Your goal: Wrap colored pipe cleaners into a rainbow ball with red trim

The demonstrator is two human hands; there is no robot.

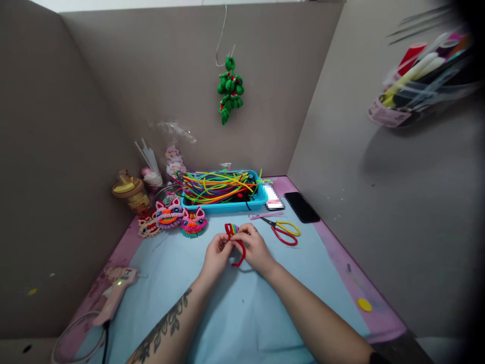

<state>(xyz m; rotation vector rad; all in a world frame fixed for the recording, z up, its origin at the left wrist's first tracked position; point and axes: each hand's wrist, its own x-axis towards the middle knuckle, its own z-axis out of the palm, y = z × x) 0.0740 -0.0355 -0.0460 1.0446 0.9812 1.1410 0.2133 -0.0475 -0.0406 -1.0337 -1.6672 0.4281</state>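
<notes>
Between my two hands is a small pipe-cleaner piece (234, 229) with red loops and rainbow stripes, held just above the blue table cover. A red pipe-cleaner tail (241, 257) curls down from it below my fingers. My left hand (219, 253) pinches the piece from the left, fingertips closed. My right hand (254, 247) grips it from the right, thumb and fingers together over the striped part. The fingertips of both hands meet and partly hide the piece. Right of my right hand lie scissors (284, 232) with one yellow and one red handle.
A blue tray (223, 207) of colourful pipe cleaners (217, 187) stands behind my hands. Finished lion-head pieces (194, 222) sit left of it. A black phone (302, 207) lies at right, a pink glue gun (117, 296) with a lit light at left. Grey partitions enclose the table.
</notes>
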